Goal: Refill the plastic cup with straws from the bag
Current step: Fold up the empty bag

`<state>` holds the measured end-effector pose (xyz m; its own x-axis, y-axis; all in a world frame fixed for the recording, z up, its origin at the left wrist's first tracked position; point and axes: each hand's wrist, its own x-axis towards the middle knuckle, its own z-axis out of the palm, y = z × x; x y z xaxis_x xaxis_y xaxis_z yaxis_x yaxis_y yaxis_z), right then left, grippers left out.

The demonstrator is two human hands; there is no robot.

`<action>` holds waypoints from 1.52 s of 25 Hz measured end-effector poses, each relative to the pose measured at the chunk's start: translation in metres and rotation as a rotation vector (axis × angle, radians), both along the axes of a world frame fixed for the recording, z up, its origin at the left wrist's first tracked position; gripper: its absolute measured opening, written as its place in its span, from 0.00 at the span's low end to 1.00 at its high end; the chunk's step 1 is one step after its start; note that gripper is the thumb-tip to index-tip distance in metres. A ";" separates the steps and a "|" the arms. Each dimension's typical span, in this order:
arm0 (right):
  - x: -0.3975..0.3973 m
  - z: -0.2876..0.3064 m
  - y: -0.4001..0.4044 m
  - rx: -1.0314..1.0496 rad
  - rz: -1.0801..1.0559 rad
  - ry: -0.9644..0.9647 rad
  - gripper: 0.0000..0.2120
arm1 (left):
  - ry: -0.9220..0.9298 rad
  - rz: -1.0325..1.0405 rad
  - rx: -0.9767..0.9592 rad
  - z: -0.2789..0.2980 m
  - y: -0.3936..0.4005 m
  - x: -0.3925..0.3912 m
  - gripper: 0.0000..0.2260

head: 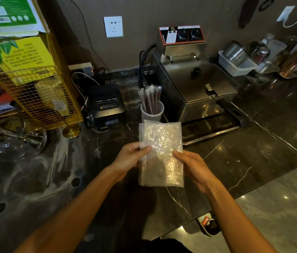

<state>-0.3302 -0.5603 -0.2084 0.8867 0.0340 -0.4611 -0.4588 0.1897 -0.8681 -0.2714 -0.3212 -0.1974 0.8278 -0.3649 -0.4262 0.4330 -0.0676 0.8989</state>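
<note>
At frame centre, the left hand (132,156) and right hand (192,168) each pinched the flat, seemingly emptied bag (161,154); the cup (152,112) above held straws (150,99).

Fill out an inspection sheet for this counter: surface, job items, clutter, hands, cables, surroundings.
Surface: dark marble counter, glossy, with light veins.
Job items: plastic cup upright, holding wrapped straws; clear bag held above the counter, looks flat and empty.
Clutter: receipt printer left of the cup; steel fryer to its right; yellow wire rack; white basket of containers.
Hands: left hand and right hand each grip a bag edge.
Cables: black cord beside the fryer; white wire behind the printer.
Surroundings: wall socket, unused.
</note>
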 end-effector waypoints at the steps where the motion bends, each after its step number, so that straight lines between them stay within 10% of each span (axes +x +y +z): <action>1: 0.001 -0.001 0.001 -0.013 0.008 0.006 0.13 | -0.001 -0.018 -0.005 0.001 0.001 0.000 0.12; 21: 0.017 0.010 0.018 0.175 -0.027 -0.047 0.18 | 0.021 -0.085 -0.167 0.006 0.036 0.003 0.18; 28: 0.011 0.015 0.022 0.186 -0.037 -0.025 0.03 | 0.026 -0.120 -0.119 0.008 0.040 -0.004 0.15; 38: -0.017 0.015 0.016 0.129 0.151 0.104 0.25 | -0.165 -0.096 0.032 0.012 0.041 -0.006 0.20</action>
